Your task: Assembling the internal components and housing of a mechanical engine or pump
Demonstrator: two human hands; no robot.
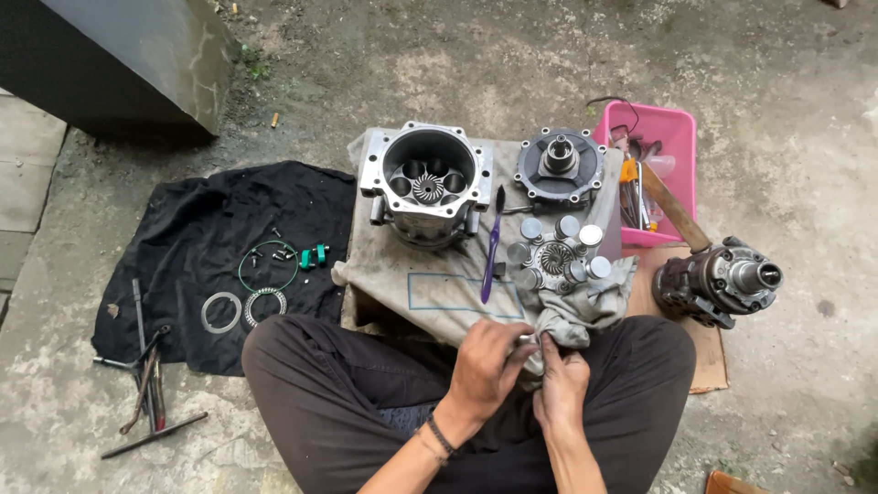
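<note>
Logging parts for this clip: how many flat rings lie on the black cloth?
3: a thin green ring toward the cloth's middle, a plain metal ring below and left of it, and a toothed bearing ring beside that. Smaller ones may be hidden in folds.

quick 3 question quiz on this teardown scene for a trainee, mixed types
1. True or false: the purple toothbrush lies inside the pink tray.
2. Multiple choice: what do the left hand and right hand grip together? A) a hammer B) a small metal part wrapped in the grey rag C) the green ring
3. Short answer: on which surface do the flat ring and the bearing ring lie?

Key
1. False: it lies on the canvas cloth, beside the open housing.
2. B, though the part is mostly hidden.
3. The black cloth, on the person's left.
</note>
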